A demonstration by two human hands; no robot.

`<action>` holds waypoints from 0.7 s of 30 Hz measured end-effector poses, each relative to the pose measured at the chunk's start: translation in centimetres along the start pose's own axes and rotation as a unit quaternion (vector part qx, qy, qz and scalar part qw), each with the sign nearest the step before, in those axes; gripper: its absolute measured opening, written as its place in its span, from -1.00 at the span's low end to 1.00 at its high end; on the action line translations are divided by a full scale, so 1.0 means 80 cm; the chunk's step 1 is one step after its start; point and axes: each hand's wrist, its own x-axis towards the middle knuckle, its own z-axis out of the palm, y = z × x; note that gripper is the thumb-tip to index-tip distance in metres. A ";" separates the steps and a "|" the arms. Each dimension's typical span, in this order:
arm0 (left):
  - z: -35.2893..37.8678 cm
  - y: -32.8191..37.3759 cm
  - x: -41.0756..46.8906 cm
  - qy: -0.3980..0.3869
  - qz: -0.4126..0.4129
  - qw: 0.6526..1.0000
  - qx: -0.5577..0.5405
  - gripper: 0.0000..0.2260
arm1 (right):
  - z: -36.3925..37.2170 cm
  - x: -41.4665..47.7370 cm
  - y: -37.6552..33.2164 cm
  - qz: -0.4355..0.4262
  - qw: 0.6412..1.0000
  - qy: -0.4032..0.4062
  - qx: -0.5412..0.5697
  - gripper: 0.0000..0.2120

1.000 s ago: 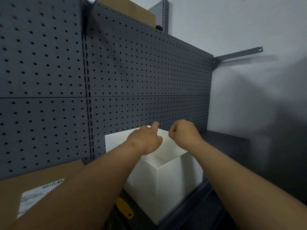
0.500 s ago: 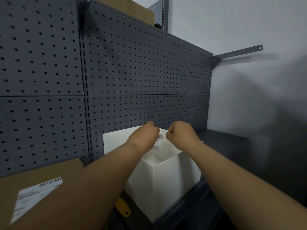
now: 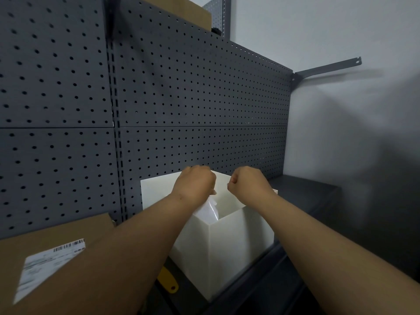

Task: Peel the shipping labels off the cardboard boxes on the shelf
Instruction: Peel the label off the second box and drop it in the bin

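Note:
Both my hands hover over an open white bin [image 3: 229, 246] on the dark shelf. My left hand [image 3: 195, 185] is closed on a crumpled white peeled label [image 3: 210, 206] that hangs down into the bin's mouth. My right hand [image 3: 247, 185] is a closed fist just to the right, and nothing shows in it. At the lower left lies a brown cardboard box [image 3: 75, 235] with a white shipping label [image 3: 45, 264] and barcode stuck on its top face; my left forearm crosses in front of it.
A grey pegboard [image 3: 181, 98] backs the shelf. Another cardboard box [image 3: 181, 12] sits on top, above the pegboard. A yellow handle [image 3: 168, 281] pokes out under my left forearm. The dark shelf surface [image 3: 306, 196] runs right to a white wall with a bracket [image 3: 329, 68].
My left hand's finger has curled in and both hands have drawn slightly apart over the bin. The white label, unseen a second ago, now hangs from my left hand.

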 end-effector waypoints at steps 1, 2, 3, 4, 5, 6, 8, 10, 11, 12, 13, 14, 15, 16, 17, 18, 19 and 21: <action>0.000 0.000 0.002 -0.022 -0.011 1.000 -0.008 -0.77 | 0.001 0.000 0.000 0.000 1.000 0.000 0.002 -0.84; -0.001 0.001 0.007 -0.048 -0.026 0.998 -0.015 -0.77 | 0.002 0.000 0.001 0.000 1.000 -0.001 0.004 -0.85; -0.003 0.002 0.011 -0.073 -0.039 0.996 -0.026 -0.77 | 0.003 0.001 0.001 0.001 1.000 0.000 0.003 -0.86; -0.005 0.004 0.014 -0.094 -0.050 0.994 -0.038 -0.77 | 0.003 0.001 0.001 0.002 1.000 0.001 0.001 -0.87; -0.006 0.005 0.014 -0.112 -0.057 0.991 -0.045 -0.76 | 0.004 0.001 0.001 0.004 1.000 0.002 -0.001 -0.88; -0.008 0.006 0.013 -0.124 -0.054 0.990 -0.045 -0.74 | 0.005 0.001 0.001 0.004 1.000 0.003 -0.003 -0.88; -0.007 0.004 0.005 -0.101 -0.030 0.993 -0.046 -0.73 | 0.005 0.001 0.001 0.004 1.000 0.004 -0.004 -0.87; -0.006 0.001 -0.005 -0.043 -0.005 0.998 -0.049 -0.73 | 0.005 0.002 0.000 0.005 1.000 0.002 -0.009 -0.87; -0.005 -0.001 -0.010 -0.021 0.009 0.999 -0.042 -0.75 | 0.005 0.002 -0.001 0.005 1.000 0.001 -0.011 -0.88; -0.006 -0.002 -0.011 -0.005 0.023 0.999 -0.027 -0.78 | 0.005 0.001 -0.001 0.004 1.000 0.001 -0.011 -0.88; -0.007 -0.003 -0.013 0.006 0.035 0.999 -0.008 -0.82 | 0.005 0.001 -0.002 0.003 1.000 0.002 -0.011 -0.87; -0.010 -0.003 -0.014 0.010 0.041 0.999 0.009 -0.83 | 0.005 0.001 -0.002 0.002 1.000 0.004 -0.011 -0.87; -0.013 -0.003 -0.015 0.010 0.043 0.999 0.024 -0.82 | 0.005 0.001 -0.002 0.000 1.000 0.005 -0.011 -0.87; -0.015 -0.003 -0.016 0.011 0.044 0.998 0.041 -0.79 | 0.005 0.000 -0.002 0.000 1.000 0.005 -0.011 -0.87; -0.016 -0.003 -0.017 0.013 0.045 0.997 0.060 -0.76 | 0.005 0.000 -0.003 0.001 1.000 0.003 -0.011 -0.87; -0.016 -0.004 -0.019 0.017 0.047 0.996 0.077 -0.74 | 0.005 0.000 -0.003 0.003 1.000 0.001 -0.010 -0.87; -0.016 -0.004 -0.020 0.023 0.050 0.994 0.090 -0.72 | 0.005 -0.001 -0.004 0.005 1.000 0.000 -0.010 -0.87; -0.017 -0.005 -0.023 0.033 0.053 0.993 0.101 -0.66 | 0.006 -0.002 -0.005 0.008 1.000 0.000 -0.008 -0.88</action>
